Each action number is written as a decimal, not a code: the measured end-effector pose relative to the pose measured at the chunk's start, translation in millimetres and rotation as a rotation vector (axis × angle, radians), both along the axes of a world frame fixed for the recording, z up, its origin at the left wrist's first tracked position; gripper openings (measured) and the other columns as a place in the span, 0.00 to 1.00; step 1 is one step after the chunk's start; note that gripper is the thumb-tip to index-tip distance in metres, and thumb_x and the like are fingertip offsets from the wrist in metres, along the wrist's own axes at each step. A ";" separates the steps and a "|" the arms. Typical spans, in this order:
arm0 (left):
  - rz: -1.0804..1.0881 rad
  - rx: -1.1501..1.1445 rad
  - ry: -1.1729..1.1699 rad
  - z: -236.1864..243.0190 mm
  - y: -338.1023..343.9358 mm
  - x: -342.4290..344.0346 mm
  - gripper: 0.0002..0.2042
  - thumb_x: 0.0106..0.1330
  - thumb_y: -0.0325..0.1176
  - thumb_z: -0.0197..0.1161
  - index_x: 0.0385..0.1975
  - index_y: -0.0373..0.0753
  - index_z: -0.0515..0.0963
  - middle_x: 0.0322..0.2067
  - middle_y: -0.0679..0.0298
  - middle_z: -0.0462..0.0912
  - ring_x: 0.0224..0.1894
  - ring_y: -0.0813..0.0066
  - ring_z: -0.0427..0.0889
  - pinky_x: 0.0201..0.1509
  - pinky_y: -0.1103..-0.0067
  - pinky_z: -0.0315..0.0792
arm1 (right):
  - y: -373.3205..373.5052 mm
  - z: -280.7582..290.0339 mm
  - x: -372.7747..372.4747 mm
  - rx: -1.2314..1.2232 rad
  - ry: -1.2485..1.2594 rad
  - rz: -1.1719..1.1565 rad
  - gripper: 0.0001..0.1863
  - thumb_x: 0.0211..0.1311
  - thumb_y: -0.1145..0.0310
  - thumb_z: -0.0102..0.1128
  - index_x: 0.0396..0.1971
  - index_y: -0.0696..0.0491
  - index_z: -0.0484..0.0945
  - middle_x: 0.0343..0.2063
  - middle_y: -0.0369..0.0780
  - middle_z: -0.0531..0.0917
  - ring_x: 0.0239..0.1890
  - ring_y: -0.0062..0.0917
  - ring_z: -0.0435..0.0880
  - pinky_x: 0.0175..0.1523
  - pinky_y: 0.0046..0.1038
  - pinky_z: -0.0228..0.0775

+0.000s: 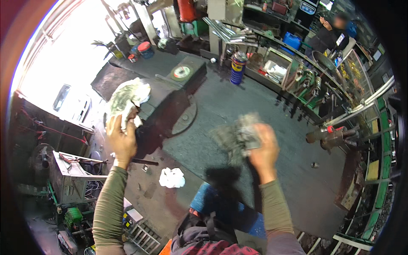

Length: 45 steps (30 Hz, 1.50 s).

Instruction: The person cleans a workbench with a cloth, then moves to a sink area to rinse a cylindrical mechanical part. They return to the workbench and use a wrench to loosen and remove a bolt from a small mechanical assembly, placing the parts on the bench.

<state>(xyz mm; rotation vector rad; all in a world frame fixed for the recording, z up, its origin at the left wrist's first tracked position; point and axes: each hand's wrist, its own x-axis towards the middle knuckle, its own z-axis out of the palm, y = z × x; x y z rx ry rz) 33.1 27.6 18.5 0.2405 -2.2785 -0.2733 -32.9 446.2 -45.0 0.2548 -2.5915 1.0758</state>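
My left hand (121, 138) is closed round a pale rag (128, 114), its fingers bunched against the cloth. Just beyond it, a larger stained whitish cloth (127, 94) drapes over the end of a dark machine or vise-like body (163, 100); whether the two cloths are one piece I cannot tell. Over the dark workbench top (204, 148), my right hand (264, 148) grips a dirty grey rag (240, 136), which is smeared by motion. A crumpled white cloth (172, 177) lies on the brownish surface between my forearms.
A blue spray can (238, 68) stands toward the bench's far side. Behind it are trays of tools (304, 80) and metal bars (227, 32). A small metal cylinder (315, 165) sits at right. A round dial (181, 72) lies farther left. Another person (333, 38) is at the far right.
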 end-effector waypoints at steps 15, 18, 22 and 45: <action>-0.048 0.109 -0.063 -7.3 -2.8 -3.5 0.14 0.70 0.33 0.61 0.49 0.29 0.79 0.46 0.46 0.81 0.52 0.45 0.77 0.61 0.59 0.68 | -235.7 -96.5 144.6 0.164 -0.169 0.821 0.36 0.52 0.75 0.66 0.65 0.38 0.77 0.61 0.43 0.78 0.61 0.44 0.79 0.58 0.42 0.81; -0.068 0.162 -0.089 -15.8 -8.2 -8.9 0.16 0.71 0.32 0.62 0.51 0.25 0.78 0.49 0.44 0.80 0.54 0.43 0.76 0.61 0.60 0.68 | -178.6 -81.5 151.3 -0.212 -0.261 0.562 0.45 0.43 0.77 0.68 0.69 0.38 0.74 0.67 0.43 0.74 0.67 0.44 0.75 0.67 0.41 0.74; 0.016 0.111 -0.119 -21.5 -25.4 -9.5 0.23 0.74 0.38 0.60 0.59 0.23 0.75 0.59 0.38 0.77 0.65 0.40 0.72 0.70 0.60 0.63 | 41.6 -29.6 141.6 -0.061 0.058 0.002 0.44 0.37 0.68 0.73 0.65 0.48 0.78 0.64 0.45 0.78 0.69 0.47 0.72 0.73 0.45 0.66; -0.053 0.151 -0.165 -41.3 -51.6 -30.1 0.31 0.77 0.48 0.58 0.67 0.24 0.70 0.68 0.41 0.73 0.70 0.48 0.71 0.75 0.67 0.61 | -85.6 -53.6 171.3 -0.189 0.073 0.241 0.43 0.45 0.74 0.69 0.68 0.39 0.74 0.67 0.42 0.74 0.69 0.45 0.72 0.67 0.51 0.71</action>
